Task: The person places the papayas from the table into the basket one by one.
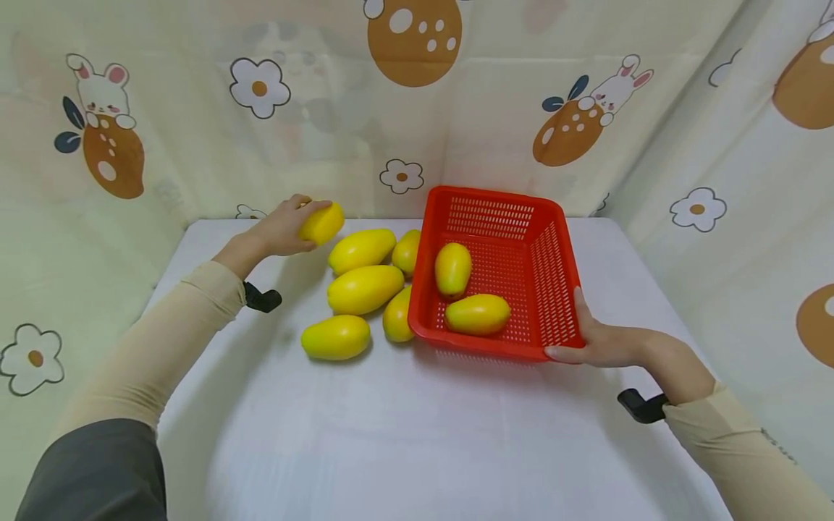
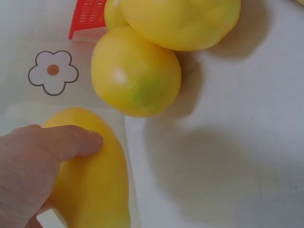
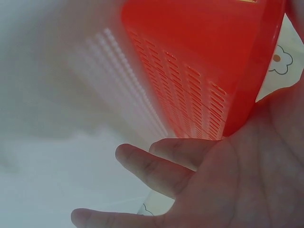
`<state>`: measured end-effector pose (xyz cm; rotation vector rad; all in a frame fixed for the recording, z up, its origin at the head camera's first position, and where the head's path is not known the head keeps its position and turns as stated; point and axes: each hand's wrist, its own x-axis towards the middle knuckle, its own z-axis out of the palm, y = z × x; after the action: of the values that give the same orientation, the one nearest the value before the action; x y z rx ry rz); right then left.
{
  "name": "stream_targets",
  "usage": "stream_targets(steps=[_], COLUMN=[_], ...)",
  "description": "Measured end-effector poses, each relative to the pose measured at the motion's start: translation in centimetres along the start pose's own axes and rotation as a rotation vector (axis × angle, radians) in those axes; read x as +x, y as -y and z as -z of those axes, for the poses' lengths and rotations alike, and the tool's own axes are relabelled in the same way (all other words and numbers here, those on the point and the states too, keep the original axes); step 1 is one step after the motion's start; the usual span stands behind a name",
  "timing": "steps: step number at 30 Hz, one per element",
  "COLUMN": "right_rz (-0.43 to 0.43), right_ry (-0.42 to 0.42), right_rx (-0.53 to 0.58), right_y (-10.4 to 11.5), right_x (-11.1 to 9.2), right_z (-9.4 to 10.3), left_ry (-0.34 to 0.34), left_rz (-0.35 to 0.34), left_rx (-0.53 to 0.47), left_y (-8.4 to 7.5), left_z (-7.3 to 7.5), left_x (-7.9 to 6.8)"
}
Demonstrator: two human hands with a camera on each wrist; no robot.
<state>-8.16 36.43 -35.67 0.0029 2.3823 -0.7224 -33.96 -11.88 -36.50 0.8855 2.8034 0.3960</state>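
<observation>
My left hand (image 1: 284, 227) grips a yellow mango (image 1: 323, 223) near the table's back left. In the left wrist view, a finger lies across this mango (image 2: 97, 185). Just to its right and nearer me, several more mangoes (image 1: 365, 289) lie on the table, some partly hidden by the red basket (image 1: 430, 334). Two mangoes, one upright in view (image 1: 452, 269) and one crosswise (image 1: 478, 314), rest inside the basket. My right hand (image 1: 602, 341) holds the basket's front right corner, its thumb along the front rim. The right wrist view shows other fingers (image 3: 154, 168) extended beside the slotted wall.
A white-covered table (image 1: 417, 441) spreads beneath everything. Patterned curtains (image 1: 313, 145) with rabbits and flowers hang behind it and at both sides. One mango (image 1: 335, 338) lies at the front left of the group.
</observation>
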Motion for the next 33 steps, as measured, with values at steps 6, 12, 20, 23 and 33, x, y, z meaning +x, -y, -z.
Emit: stream_targets(steps=[6,12,20,23,33], right_rz=[-0.006,-0.012,0.002,-0.003,-0.016], right_ry=[0.008,0.016,0.02,0.028,0.033], right_rx=[-0.004,-0.004,-0.017,-0.021,-0.021], right_y=[0.0,-0.1,0.1,0.2,0.4], right_x=[0.0,0.0,0.0,0.0,-0.1], right_z=[-0.1,0.0,0.1,0.2,0.5], left_ry=[-0.012,-0.026,-0.049,-0.057,-0.064], left_rz=[-0.018,-0.04,-0.066,-0.074,-0.123], left_rx=[0.01,0.006,0.023,0.026,0.033], left_y=[-0.7,-1.5,-2.5,-3.0,-5.0], left_z=[0.3,0.8,1.6,1.8,2.5], left_x=[-0.2,-0.5,-1.0,-1.2,-1.8])
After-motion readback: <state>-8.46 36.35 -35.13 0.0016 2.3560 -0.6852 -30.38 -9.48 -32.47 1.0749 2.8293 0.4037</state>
